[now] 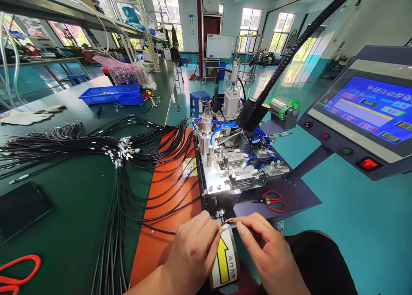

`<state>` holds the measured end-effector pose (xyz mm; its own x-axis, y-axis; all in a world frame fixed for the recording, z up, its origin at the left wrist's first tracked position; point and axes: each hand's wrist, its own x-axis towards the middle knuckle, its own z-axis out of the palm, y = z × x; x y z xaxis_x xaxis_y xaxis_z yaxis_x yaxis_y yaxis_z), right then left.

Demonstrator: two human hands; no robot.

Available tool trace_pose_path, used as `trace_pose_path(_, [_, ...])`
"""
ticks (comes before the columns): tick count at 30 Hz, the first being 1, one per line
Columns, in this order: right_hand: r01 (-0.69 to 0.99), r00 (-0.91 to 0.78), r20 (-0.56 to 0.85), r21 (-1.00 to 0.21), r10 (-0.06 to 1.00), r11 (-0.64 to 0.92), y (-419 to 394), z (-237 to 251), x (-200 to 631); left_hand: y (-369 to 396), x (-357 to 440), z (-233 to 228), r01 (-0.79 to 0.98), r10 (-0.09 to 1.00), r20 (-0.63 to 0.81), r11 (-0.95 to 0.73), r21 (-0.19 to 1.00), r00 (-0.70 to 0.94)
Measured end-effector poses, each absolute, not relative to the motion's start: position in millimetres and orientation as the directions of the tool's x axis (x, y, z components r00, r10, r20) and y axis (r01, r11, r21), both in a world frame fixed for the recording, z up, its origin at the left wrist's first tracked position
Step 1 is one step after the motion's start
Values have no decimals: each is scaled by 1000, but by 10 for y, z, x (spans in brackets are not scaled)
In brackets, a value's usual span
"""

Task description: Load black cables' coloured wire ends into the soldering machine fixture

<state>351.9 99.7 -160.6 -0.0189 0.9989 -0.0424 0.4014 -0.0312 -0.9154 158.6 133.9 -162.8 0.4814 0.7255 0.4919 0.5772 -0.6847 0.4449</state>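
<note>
My left hand (192, 252) pinches the end of a thin black cable (162, 231) that runs in from the left across the orange mat (161, 209). My right hand (268, 251) pinches the cable's stripped coloured wire tips (229, 220) between thumb and forefinger. Both hands meet just below the front edge of a metal soldering fixture (231, 166) with blue air hoses. A label with a yellow arrow (225, 260) lies under the hands.
A large bundle of black cables (96, 153) spreads over the green bench. Red-handled scissors (273, 200) lie right of the fixture, a second red pair (16, 271) at bottom left. A touchscreen panel (370, 108), solder spool (285, 106) and blue tray (111, 94) stand around.
</note>
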Motion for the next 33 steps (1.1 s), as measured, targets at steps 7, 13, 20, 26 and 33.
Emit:
trace_pose_path(7, [408, 72, -13, -912, 997, -41, 983, -1546, 3453, 1329, 1587, -1610, 583, 725, 497, -684, 437, 478])
trace_pose_path(13, [417, 0, -10, -909, 1000, -9, 970, -1621, 3481, 1330, 1589, -1624, 584, 727, 486, -683, 439, 485])
trace_pose_path(20, [486, -2, 130, -866, 991, 115, 958, -1631, 3475, 1332, 1585, -1617, 590, 723, 486, -686, 426, 490])
trace_pose_path(26, [533, -31, 275, -809, 961, 248, 974, -1615, 3448, 1321, 1583, -1613, 589, 718, 489, -692, 418, 496])
trace_pose_path(33, [473, 31, 166, -871, 986, 131, 1001, -1615, 3393, 1331, 1586, -1604, 590, 713, 496, -695, 410, 495])
